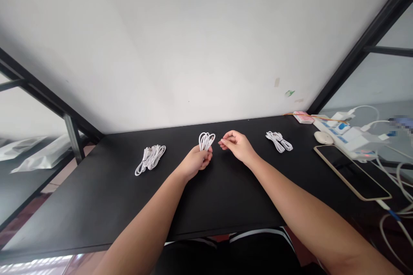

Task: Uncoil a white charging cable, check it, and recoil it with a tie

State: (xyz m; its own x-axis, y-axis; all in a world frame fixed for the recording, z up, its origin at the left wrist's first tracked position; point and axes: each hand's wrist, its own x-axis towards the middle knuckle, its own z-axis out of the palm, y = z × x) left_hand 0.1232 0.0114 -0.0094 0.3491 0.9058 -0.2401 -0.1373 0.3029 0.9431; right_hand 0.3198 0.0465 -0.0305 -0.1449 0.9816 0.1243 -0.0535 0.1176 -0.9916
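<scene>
My left hand (197, 161) is closed around a coiled white cable (206, 140), whose loops stick up above my fist over the black table (97, 197). Just to the right, my right hand (235, 144) pinches something small and dark between thumb and fingers; I cannot make out what it is. A loose bundle of white cable (151, 158) lies on the table to the left of my hands. Another tied white cable bundle (279, 141) lies to the right.
At the right edge lie a phone (351, 172) face up, a white power strip (350, 137) with chargers and cables plugged in, a white mouse (323, 137) and a small pink box (303, 117). A white wall stands behind the table. Black frame bars flank both sides.
</scene>
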